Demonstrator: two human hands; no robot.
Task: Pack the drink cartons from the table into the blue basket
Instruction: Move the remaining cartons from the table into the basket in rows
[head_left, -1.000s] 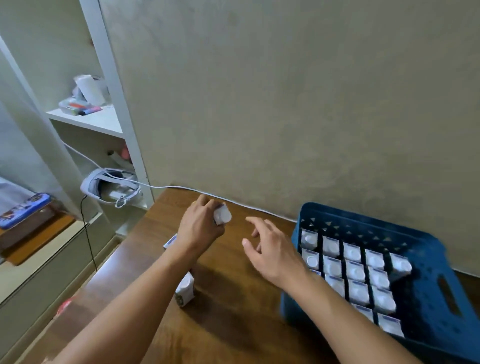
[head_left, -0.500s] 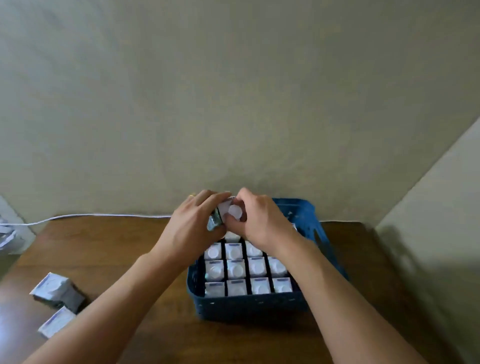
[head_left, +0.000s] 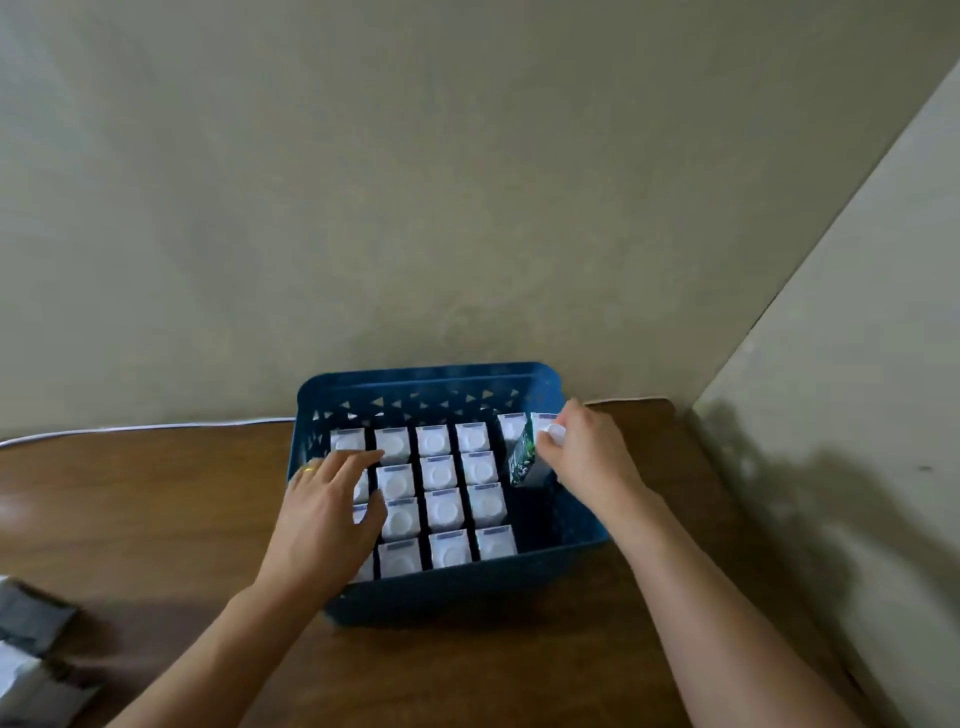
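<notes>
The blue basket (head_left: 457, 590) stands on the brown table against the wall. Several white-topped drink cartons (head_left: 442, 506) stand upright in rows inside it. My right hand (head_left: 589, 460) grips one green-sided carton (head_left: 525, 457) by its top, tilted, over the vacant right column of the basket. Another carton (head_left: 510, 425) stands at the back of that column. My left hand (head_left: 327, 512) lies flat with straight fingers on the tops of the left-column cartons. Loose cartons (head_left: 31, 649) lie on the table at the lower left, blurred.
The wooden table (head_left: 156, 509) ends at a wall behind and a second wall close on the right. A white cable (head_left: 145, 427) runs along the table's back edge on the left.
Both hands held one carton above the basket's back half a second ago. Now my right hand has carried it to the right column and my left hand has dropped onto the left-column cartons.
</notes>
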